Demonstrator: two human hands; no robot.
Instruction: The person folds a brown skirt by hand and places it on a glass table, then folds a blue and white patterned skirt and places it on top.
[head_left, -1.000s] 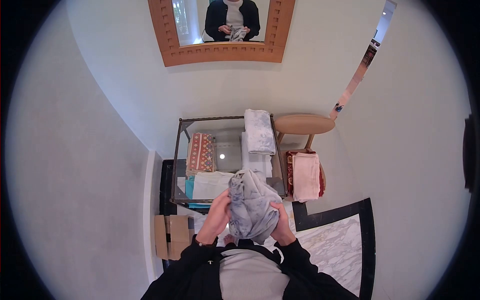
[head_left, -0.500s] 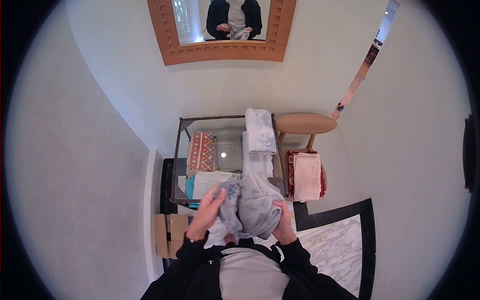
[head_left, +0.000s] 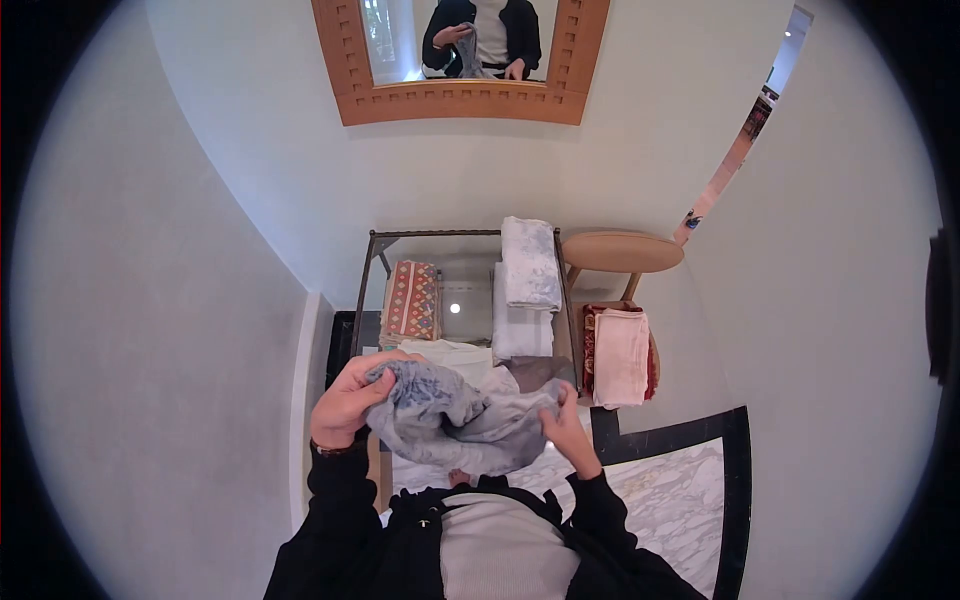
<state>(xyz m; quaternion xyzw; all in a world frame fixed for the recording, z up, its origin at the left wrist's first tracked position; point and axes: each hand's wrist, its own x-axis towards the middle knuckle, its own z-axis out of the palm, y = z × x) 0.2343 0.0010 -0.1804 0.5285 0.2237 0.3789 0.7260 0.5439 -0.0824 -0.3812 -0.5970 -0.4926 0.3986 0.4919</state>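
Note:
A crumpled grey-blue mottled cloth hangs between my two hands, in front of the near edge of a glass-topped table. My left hand is closed on its bunched left end, thumb on top. At the right end, my right hand pinches the cloth between thumb and fingers. The cloth's middle sags in loose folds, and its full shape cannot be made out. Just beyond it on the glass lies a white folded cloth, partly hidden by the grey one.
A patterned orange-and-red folded cloth stack lies on the table's left. White mottled folded cloths are stacked on its right. A chair beside it bears a pink folded cloth over a red one. A framed mirror hangs above.
My left hand has moved left and up with its end of the cloth. The cloth has gone from a compact bundle to a wider, sagging stretch between my hands.

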